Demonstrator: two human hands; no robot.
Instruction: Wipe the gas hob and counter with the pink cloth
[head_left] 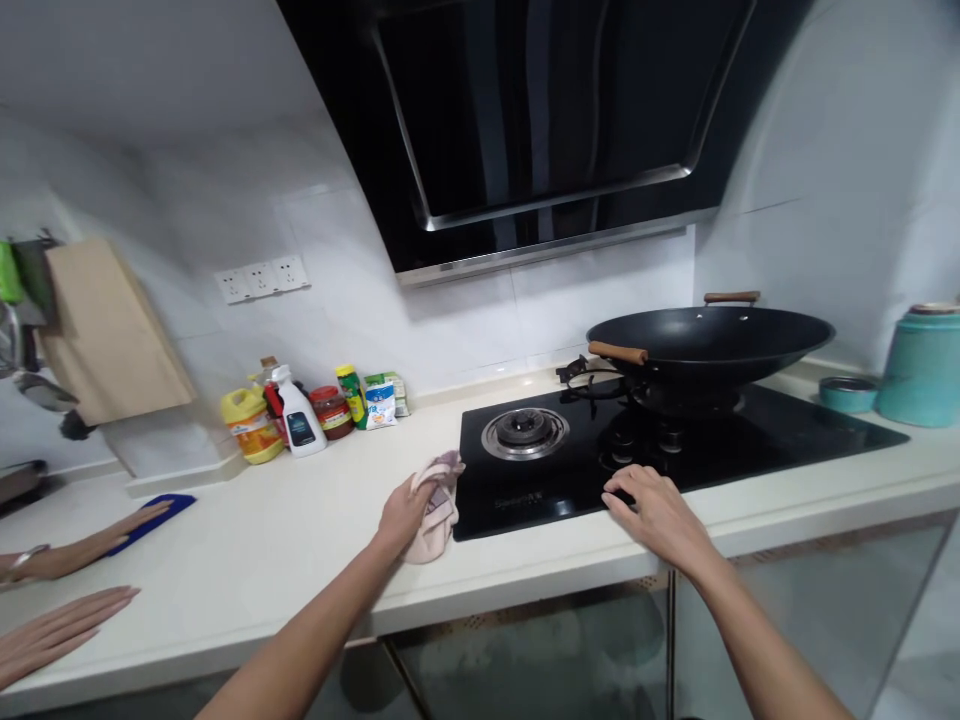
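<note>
My left hand [401, 516] grips a crumpled pale pink cloth [433, 535] with darker patches, which lies at the left edge of the black glass gas stove [517, 500]. Part of the cloth touches the white counter [300, 555]. My right hand [658, 515] is at the stove's front edge, below the knobs [622, 447]. Its fingers are bent, the thumb stands apart from them, and I see nothing held. A bare burner [525, 430] sits between and behind my hands. On the right burner rests a large black wok [705, 345] with wooden handles.
At far left a co-worker's hand presses a blue cloth [155, 522]; their other hand lies flat. Against the wall stand a yellow jug [253, 428], a white spray bottle [298, 415] and a red-lidded jar [331, 412]. A teal canister [921, 370] stands right; a black range hood [555, 120] hangs overhead.
</note>
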